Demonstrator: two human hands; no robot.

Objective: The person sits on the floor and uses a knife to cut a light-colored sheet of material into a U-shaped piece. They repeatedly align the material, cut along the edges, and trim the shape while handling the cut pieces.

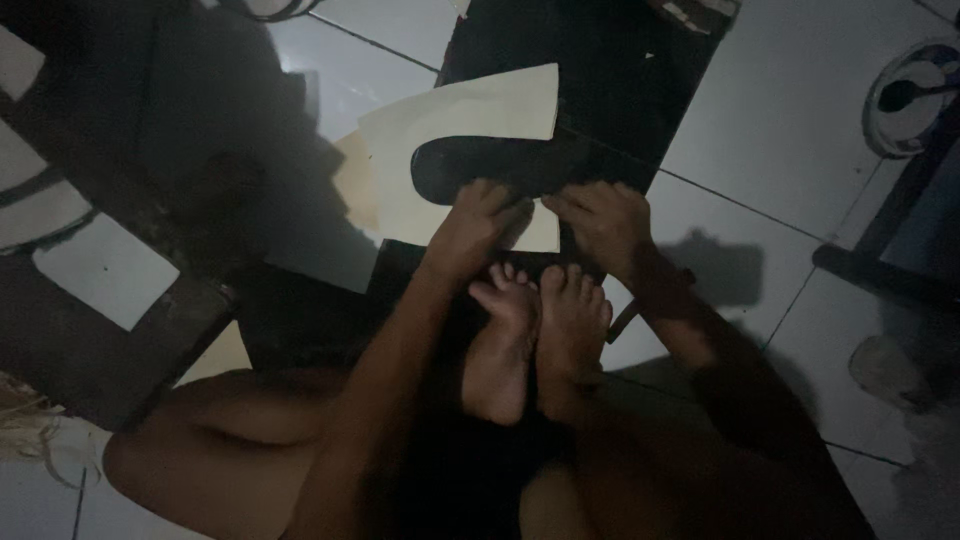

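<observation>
Left hand (482,215) presses fingers down on the near edge of a black sole-shaped piece (500,165); right hand (603,222) rests beside it, apparently pinning the same edge, though dim light hides the fingertips. The piece lies on cream paper (450,130) over a dark board (620,80), far of the bare feet (535,330).

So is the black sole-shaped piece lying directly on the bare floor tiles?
No, the black sole-shaped piece lies across a cream sheet, with both hands pressing at its near edge.
</observation>
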